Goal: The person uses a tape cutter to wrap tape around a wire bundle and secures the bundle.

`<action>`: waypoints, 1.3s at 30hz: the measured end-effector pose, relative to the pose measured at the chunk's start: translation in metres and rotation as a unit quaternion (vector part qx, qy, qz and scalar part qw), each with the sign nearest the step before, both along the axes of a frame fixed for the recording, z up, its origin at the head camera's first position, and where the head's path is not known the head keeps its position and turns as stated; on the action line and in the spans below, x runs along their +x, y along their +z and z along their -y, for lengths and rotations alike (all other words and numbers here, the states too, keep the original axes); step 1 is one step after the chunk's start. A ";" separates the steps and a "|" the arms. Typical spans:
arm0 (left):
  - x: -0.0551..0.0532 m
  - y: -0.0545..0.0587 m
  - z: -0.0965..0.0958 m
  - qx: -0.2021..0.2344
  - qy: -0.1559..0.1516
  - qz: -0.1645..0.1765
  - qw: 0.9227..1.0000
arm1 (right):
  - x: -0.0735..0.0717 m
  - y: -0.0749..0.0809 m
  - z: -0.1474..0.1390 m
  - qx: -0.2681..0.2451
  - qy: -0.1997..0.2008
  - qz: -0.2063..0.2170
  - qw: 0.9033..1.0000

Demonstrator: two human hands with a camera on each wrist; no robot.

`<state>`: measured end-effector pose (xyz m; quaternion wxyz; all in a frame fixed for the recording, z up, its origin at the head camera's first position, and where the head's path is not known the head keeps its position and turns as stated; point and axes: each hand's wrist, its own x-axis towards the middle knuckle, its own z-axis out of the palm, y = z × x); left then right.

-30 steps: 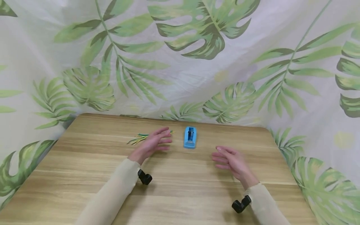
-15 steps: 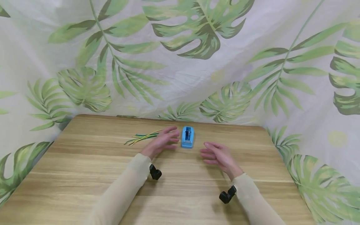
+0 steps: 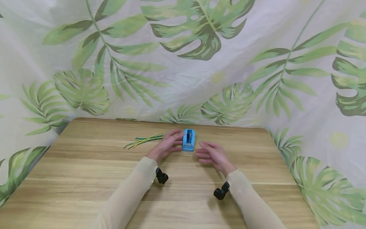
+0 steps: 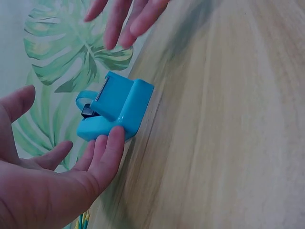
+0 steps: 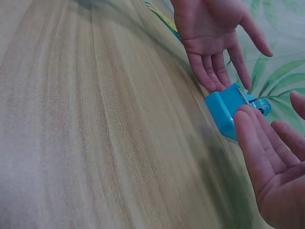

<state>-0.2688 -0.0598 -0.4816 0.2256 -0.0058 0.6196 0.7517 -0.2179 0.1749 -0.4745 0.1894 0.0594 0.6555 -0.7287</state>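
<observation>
A blue tape dispenser with a serrated cutting edge stands on the wooden table, toward its far side. My left hand is at the dispenser's left side, fingers extended; in the left wrist view the fingertips are right at its wall. To the right of the dispenser is my right hand, its fingers loosely extended and a small gap from it in the head view. Neither hand grips anything. Behind the left hand lies a loose bunch of green and yellow twist ties or wires, partly covered by that hand.
The wooden table reaches back to a leaf-patterned cloth hanging along its far edge. Black wrist cameras are strapped over both light sleeves.
Both hands have closed in on the tape dispenser, the left moving right and the right moving left. The view has shifted slightly, and more of the green and yellow strands shows.
</observation>
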 end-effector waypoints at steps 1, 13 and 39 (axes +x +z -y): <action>0.000 0.000 -0.001 0.003 0.000 -0.001 1.000 | -0.001 0.000 0.001 -0.002 0.000 0.001 1.000; -0.001 -0.003 -0.008 -0.007 0.002 -0.011 1.000 | -0.012 -0.003 0.012 -0.012 -0.005 0.017 1.000; -0.012 -0.009 -0.017 -0.137 0.009 -0.101 0.985 | -0.036 -0.010 0.022 0.020 -0.012 0.042 0.999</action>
